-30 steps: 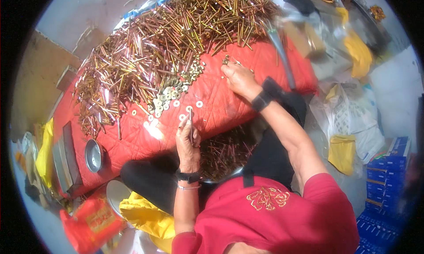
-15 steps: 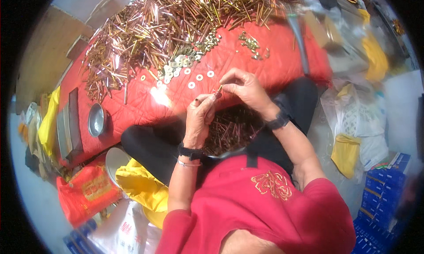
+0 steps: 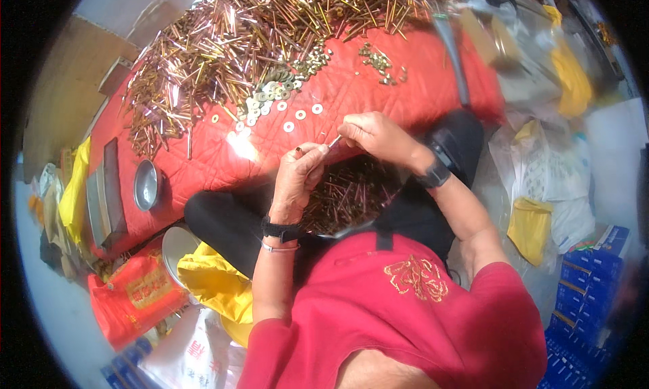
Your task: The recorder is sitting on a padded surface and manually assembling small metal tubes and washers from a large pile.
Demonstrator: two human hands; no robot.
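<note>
Leaving the nuts [image 3: 382,62], the right hand [image 3: 380,137] has joined the left hand [image 3: 299,176], both grips closed on a rod [image 3: 335,141].

Left hand [image 3: 298,173] and right hand [image 3: 380,137] close together, both in a pinch

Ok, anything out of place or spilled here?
One yellowish washer lies alone beside the rods, left of the pale washers; it looks strayed from them. Nothing else clearly stands out.

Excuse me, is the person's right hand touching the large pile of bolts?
No, the right hand is close to the left hand, with red cover showing between it and the pile of bolts.
</note>
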